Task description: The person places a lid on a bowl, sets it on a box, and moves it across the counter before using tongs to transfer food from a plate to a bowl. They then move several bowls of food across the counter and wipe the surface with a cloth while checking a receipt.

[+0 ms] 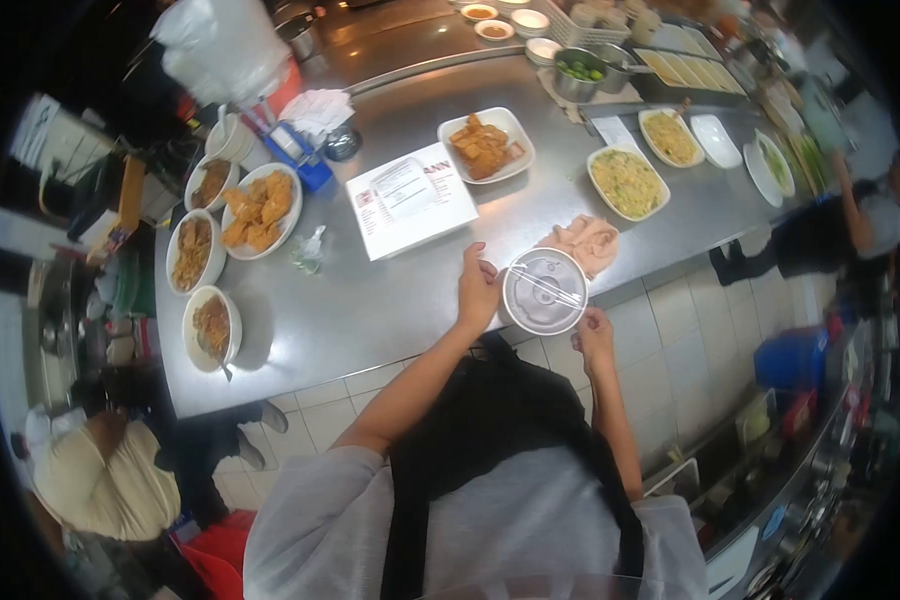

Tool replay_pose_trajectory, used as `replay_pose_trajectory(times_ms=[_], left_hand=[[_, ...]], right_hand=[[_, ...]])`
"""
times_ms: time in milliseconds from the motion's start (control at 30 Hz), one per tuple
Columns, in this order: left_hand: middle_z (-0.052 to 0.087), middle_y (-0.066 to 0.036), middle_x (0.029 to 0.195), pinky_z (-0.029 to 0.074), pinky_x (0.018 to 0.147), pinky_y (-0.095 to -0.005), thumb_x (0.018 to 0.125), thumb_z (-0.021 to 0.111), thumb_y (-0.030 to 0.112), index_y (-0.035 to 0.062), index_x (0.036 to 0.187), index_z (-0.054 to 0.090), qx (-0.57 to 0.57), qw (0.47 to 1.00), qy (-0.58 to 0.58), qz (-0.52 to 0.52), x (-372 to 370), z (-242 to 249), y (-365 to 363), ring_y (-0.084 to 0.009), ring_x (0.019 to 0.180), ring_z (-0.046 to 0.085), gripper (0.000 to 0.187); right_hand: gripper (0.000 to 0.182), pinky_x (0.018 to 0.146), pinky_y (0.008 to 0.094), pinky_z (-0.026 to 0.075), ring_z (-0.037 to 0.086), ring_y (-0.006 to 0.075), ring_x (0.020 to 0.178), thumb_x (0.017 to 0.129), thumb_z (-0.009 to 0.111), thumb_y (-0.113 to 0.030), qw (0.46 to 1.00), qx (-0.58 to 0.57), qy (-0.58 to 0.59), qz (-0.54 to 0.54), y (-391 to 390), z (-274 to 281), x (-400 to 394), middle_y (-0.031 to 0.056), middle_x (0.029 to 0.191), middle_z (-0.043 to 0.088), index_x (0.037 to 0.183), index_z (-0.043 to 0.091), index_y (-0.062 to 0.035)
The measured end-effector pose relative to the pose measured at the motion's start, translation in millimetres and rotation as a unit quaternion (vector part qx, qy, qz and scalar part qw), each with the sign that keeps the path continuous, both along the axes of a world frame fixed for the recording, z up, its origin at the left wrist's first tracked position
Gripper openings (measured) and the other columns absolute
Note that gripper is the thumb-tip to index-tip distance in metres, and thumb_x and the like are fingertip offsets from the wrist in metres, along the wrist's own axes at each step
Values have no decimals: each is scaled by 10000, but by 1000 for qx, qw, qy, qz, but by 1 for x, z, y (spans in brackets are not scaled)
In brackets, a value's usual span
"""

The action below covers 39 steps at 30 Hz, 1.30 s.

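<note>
A round bowl with a see-through lid (545, 290) is at the table's front edge, in front of my body. Across the lid runs a thin, shiny clear strip (560, 290), slanting from upper left to lower right. My left hand (479, 288) is at the bowl's left side, fingers curled in and thumb up, by the strip's upper end. On the lower right, my right hand (596, 338) pinches close to the rim, at the strip's other end. A crumpled pinkish cloth (584, 245) lies just behind the bowl.
A white printed box (410, 203) with a paper slip is left of centre. Fried food fills a square bowl (487, 146) and an oval plate (261, 211). Fried rice dishes (628, 184) stand right. Several food bowls (211, 328) line the left end. People stand at both sides.
</note>
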<state>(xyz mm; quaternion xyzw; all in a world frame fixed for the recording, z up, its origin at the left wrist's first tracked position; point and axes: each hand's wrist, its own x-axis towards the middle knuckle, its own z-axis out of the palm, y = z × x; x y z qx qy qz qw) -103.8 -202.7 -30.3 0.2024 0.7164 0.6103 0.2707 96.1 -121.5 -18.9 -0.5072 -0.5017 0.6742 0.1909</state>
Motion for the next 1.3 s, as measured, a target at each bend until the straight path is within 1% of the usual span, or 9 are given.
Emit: replay_pose_trajectory(times_ms=[133, 267, 367, 567, 733, 833, 967, 1033, 1300], left_hand=[[493, -156, 913, 442, 642, -343, 768, 648, 130, 52, 1229, 384, -113, 958, 264, 13, -5, 18, -15, -249, 760, 518, 537], [443, -176, 1253, 315, 971, -302, 918, 449, 285, 5, 1249, 433, 1, 998, 15, -58, 0, -16, -15, -228, 1172, 410, 433], [373, -173, 1328, 215, 1037, -303, 923, 434, 294, 14, 1335, 312, 71, 990, -91, -79, 36, 41, -26, -217, 1254, 316, 513], [464, -160, 1161, 409, 871, -283, 762, 690, 194, 19, 1344, 233, 235, 959, -158, -12, -18, 99, -50, -193, 1039, 487, 761], [446, -182, 1183, 340, 956, -351, 793, 626, 363, 10, 1348, 222, 6, 972, 172, 159, -127, 106, -87, -292, 1110, 435, 772], [412, -237, 1216, 258, 1002, -402, 816, 541, 422, 151, 1369, 274, -341, 764, 460, 298, -174, 66, -139, -367, 1164, 371, 672], [464, -204, 1162, 332, 933, -385, 821, 551, 319, 180, 1282, 424, -487, 705, 466, 221, -184, 1, -170, -345, 1109, 425, 499], [513, -174, 1101, 379, 872, -376, 816, 543, 187, 116, 1160, 538, -281, 860, 371, 209, -195, 6, -166, -321, 1054, 464, 351], [522, -149, 1113, 367, 896, -326, 770, 557, 110, 103, 1108, 587, 11, 890, 442, 107, -164, 137, -64, -260, 1074, 463, 340]], right_hand=[[179, 353, 194, 242, 350, 41, 407, 771, 634, -101, 998, 13, -16, -53, 11, -21, 5, -24, 630, 458, 908, 532, -46], [406, 592, 223, 423, 526, 105, 723, 862, 562, -283, 989, 104, -40, -94, 9, -16, 7, 38, 831, 543, 1141, 448, -11], [583, 1058, 333, 179, 260, 208, 1269, 956, 259, -410, 980, 53, 191, 3, -29, 26, -40, 140, 1385, 245, 1357, 183, 6], [539, 967, 309, 331, 430, 178, 1123, 954, 290, -404, 963, 13, 252, 92, -16, 92, -118, 94, 1237, 440, 1267, 354, 30], [563, 827, 354, 465, 529, 189, 1026, 921, 341, -464, 957, -19, 235, 168, 2, 119, -230, 111, 1154, 512, 1229, 404, 2], [589, 760, 312, 441, 575, 225, 817, 924, 335, -450, 989, 79, 90, 90, -9, 127, -278, 163, 932, 595, 1075, 519, 89], [563, 802, 421, 399, 553, 402, 851, 917, 351, -398, 947, 244, -27, 206, 6, 69, -304, 300, 844, 581, 1033, 532, 122], [554, 811, 423, 394, 549, 408, 877, 915, 354, -392, 921, 339, -38, 189, 3, 78, -300, 298, 876, 580, 1038, 531, 118], [429, 830, 445, 402, 532, 412, 951, 892, 383, -320, 947, 311, 12, 82, 28, 66, -272, 292, 984, 560, 1007, 552, 57]])
